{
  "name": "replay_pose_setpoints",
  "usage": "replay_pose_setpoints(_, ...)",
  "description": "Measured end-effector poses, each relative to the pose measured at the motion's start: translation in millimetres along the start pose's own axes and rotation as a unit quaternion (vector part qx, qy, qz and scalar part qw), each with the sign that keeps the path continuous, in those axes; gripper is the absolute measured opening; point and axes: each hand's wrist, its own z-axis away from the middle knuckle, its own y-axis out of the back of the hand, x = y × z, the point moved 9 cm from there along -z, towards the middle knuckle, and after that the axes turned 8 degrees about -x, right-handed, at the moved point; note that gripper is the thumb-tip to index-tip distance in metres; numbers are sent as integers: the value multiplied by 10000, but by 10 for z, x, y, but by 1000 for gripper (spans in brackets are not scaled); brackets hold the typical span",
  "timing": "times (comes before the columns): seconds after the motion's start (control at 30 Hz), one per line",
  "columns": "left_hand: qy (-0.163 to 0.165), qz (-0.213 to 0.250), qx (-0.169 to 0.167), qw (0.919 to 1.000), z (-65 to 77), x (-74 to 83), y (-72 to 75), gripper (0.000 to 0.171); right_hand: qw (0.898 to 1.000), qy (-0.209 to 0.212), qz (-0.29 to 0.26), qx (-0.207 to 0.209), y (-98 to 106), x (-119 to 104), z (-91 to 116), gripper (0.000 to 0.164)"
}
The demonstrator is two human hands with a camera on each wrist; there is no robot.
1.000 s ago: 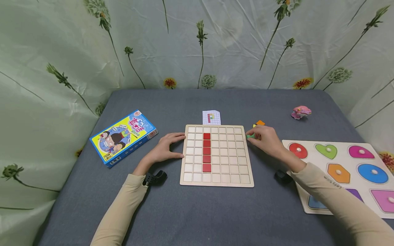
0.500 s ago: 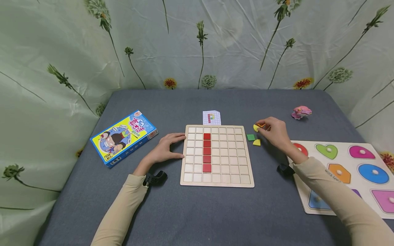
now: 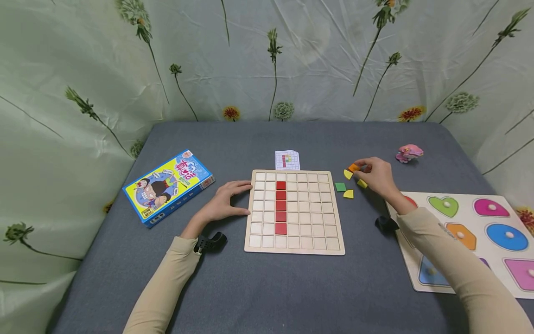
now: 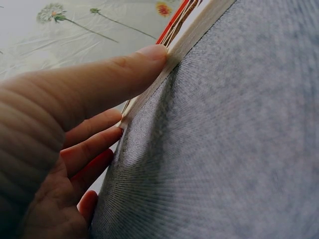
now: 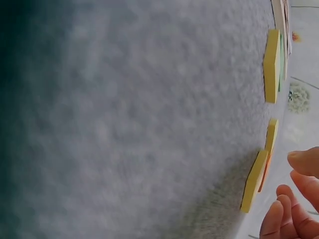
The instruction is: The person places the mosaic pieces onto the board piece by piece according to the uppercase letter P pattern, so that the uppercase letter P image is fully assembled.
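In the head view, a pale wooden grid board (image 3: 314, 218) lies flat with a column of red squares (image 3: 281, 205). My left hand (image 3: 223, 202) rests against its left edge; in the left wrist view the thumb (image 4: 119, 69) and fingertips touch the board's edge (image 4: 192, 40). Over the loose pieces right of the board is my right hand (image 3: 375, 175), its thumb and forefinger beside an orange piece (image 3: 353, 168). The right wrist view shows nothing between those fingertips. Close by lie a green square (image 3: 340, 187) and yellow pieces (image 3: 348, 194), one (image 5: 254, 181) just below the hand.
A printed pattern card (image 3: 287, 160) lies behind the board. At left is a blue and yellow box (image 3: 168, 185). A shape puzzle board (image 3: 438, 227) sits under the right forearm, and a pink toy figure (image 3: 409, 153) stands at the back right.
My right hand has left the green square and moved back and right to the orange and yellow pieces. A yellow piece now shows apart below its fingers. The left hand stays put.
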Motion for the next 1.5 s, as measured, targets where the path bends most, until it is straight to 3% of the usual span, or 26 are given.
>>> replay_pose_setpoints(0.53,-50,-53,29,10000,-2,-12,0,69,9973,-321,124,-654,-78,110,-112,30)
replay_pose_setpoints(1.03,-28,-40,-3,10000,-1,-23,-5,68,9956,-260,448,-775,-118,136,-174,30)
replay_pose_setpoints(1.5,-62,-64,36,10000,1,-26,-7,68,9977,-181,326,-569,-47,102,-131,29)
